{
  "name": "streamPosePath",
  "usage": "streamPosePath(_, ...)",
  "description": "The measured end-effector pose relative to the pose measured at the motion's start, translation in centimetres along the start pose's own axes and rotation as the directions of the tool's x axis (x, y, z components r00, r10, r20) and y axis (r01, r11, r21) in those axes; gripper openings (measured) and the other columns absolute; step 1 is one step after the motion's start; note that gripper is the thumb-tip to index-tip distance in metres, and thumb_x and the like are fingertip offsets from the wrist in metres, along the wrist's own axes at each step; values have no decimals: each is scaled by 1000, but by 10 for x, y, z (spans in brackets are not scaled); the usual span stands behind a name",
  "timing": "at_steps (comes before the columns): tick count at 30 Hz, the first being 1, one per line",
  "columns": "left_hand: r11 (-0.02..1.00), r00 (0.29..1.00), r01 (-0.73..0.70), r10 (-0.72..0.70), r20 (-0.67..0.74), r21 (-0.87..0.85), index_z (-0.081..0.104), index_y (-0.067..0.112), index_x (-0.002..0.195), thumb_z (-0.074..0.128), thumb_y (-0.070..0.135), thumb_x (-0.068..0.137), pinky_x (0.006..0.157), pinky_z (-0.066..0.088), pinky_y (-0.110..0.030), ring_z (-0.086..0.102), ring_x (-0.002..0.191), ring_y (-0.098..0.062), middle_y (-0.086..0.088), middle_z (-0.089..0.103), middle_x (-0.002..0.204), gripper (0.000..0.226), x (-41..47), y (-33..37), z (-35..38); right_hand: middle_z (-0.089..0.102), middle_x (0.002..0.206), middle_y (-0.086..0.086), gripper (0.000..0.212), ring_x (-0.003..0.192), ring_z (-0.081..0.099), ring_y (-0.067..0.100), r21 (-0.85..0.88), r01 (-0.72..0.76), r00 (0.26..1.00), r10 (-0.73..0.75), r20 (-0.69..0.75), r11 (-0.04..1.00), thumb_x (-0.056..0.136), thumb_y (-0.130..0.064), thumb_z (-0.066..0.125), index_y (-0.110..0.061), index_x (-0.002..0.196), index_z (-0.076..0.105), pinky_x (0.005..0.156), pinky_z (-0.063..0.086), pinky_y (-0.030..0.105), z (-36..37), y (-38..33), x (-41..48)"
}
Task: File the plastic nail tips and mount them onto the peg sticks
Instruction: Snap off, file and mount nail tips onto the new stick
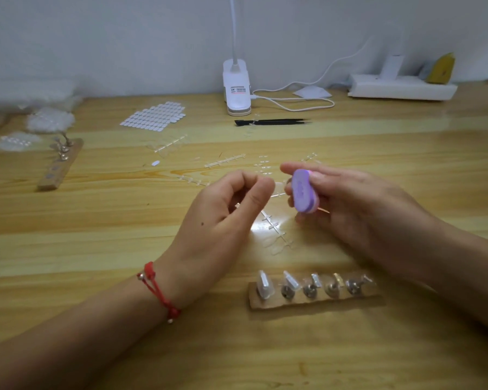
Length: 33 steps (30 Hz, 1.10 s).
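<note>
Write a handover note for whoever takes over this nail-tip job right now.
Left hand: fingers pinched shut, apparently on a clear nail tip; hard to see.
Right hand: shut on the purple file block, held close beside that tip.
Near wooden peg strip: five pegs; the two left ones clearly carry tips, the rest are too blurred to judge.
Far wooden strip, at left: mostly bare.
Empty and part-used clear sprues lie between the hands.
Left to do: finish filing this tip, mount it, then fill the far strip.
</note>
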<state>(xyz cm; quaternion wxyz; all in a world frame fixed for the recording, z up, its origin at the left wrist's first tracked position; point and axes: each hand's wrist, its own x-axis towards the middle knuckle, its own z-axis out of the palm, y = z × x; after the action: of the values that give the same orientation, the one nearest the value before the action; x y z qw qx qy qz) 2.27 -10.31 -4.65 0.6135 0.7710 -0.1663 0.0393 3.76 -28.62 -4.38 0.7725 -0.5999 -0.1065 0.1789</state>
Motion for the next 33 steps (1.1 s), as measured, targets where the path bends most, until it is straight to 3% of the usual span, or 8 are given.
streamPosePath(3,998,999,26,-28,-32,-62,64,20,78,55,38,80,56,35,-9,42,56,2,13,52,56,20,2,-1,-4,74,96,9,32,87,67,15,-40,38,999,-38,1,998,77,-17,63,-13,106,74,72,56,23,0,6,-1)
streamPosePath(7,1000,999,-3,4,45,-20,70,11,91,59,37,88,65,41,-26,49,69,-29,-31,59,83,29,1,-2,-4,75,101,12,33,91,72,19,-45,56,998,-57,-2,997,73,-22,72,-14,104,75,76,56,23,0,12,0)
streamPosePath(11,1000,997,8,-8,77,-6,71,8,92,54,32,87,58,33,-24,38,62,-19,-27,48,65,30,1,-3,-4,75,104,9,31,97,72,20,-65,54,998,-53,17,996,75,-25,76,-19,105,76,80,56,23,0,14,-1)
streamPosePath(19,994,990,100,-95,106,-45,69,6,89,55,24,90,60,36,-21,45,66,-12,-12,58,68,22,1,-6,-4,76,97,9,33,87,73,18,-92,26,999,-28,-19,995,72,-29,72,-23,104,77,76,57,25,0,12,0)
streamPosePath(23,992,983,123,-120,141,-16,67,9,83,55,21,91,56,34,-15,43,57,-2,11,53,60,19,1,-4,-4,76,91,9,32,79,72,15,-72,27,998,-32,-57,997,70,-29,72,-22,100,78,71,56,21,-1,11,-1)
streamPosePath(26,989,983,148,-144,112,-28,68,6,89,55,24,91,60,31,-25,40,67,-16,-9,50,71,23,2,-5,-6,76,94,9,30,81,72,16,-112,9,1000,-11,-15,994,72,-27,75,-23,102,78,71,56,22,-1,11,-2)
streamPosePath(30,989,977,146,-144,154,2,68,8,84,56,24,90,59,34,-23,42,64,-12,-6,52,63,21,2,-3,-5,76,93,9,33,78,72,17,-72,23,999,-25,-38,997,72,-27,72,-20,104,77,70,56,23,-2,11,-2)
streamPosePath(33,986,976,166,-161,146,-21,69,5,89,57,25,89,64,34,-27,43,68,-17,-25,56,74,23,2,-4,-6,75,98,11,31,81,71,18,-91,3,1000,-4,-8,996,76,-26,73,-20,105,77,70,57,25,-1,11,-2)
